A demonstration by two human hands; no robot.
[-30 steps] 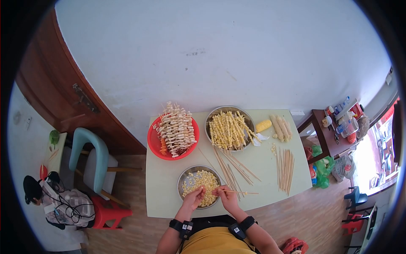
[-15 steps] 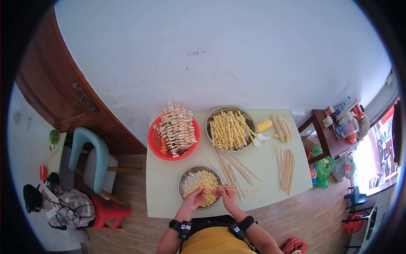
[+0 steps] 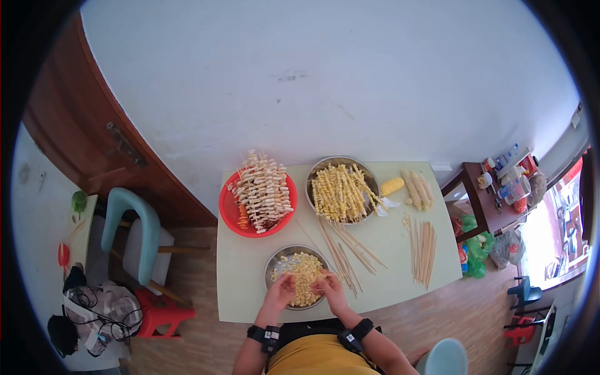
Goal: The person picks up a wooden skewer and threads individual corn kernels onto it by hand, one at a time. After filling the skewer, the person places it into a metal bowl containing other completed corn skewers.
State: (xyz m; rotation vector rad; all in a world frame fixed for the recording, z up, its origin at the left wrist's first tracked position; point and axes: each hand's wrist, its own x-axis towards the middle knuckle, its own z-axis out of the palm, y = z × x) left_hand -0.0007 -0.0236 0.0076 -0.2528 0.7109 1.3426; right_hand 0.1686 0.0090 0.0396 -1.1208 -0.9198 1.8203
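My left hand (image 3: 282, 290) is over the left part of a steel bowl (image 3: 269, 270) of loose corn kernels (image 3: 304, 270), its fingers curled into a pinch. At the bowl's right side is my right hand (image 3: 330, 290), fingers bent together with the tips over the kernels. A gap with kernels showing lies between the hands. What either hand pinches is too small to make out. Bare wooden skewers (image 3: 338, 250) lie just beyond the right hand, fanned out toward a larger steel bowl (image 3: 373, 181) heaped with corn kernel skewers (image 3: 337, 192).
A red basin (image 3: 225, 209) holds skewers of pale sliced pieces (image 3: 262, 194). Farther right are a corn cob (image 3: 392, 185), several bare cobs (image 3: 417, 189) and a row of skewers (image 3: 424, 255). A blue chair (image 3: 147, 231) stands left; a pale bucket (image 3: 445, 357) is at lower right.
My hands have drawn slightly apart over the bowl. The skewer sticking out from my right hand no longer shows. At lower right, a pale bucket shows where a red bag was.
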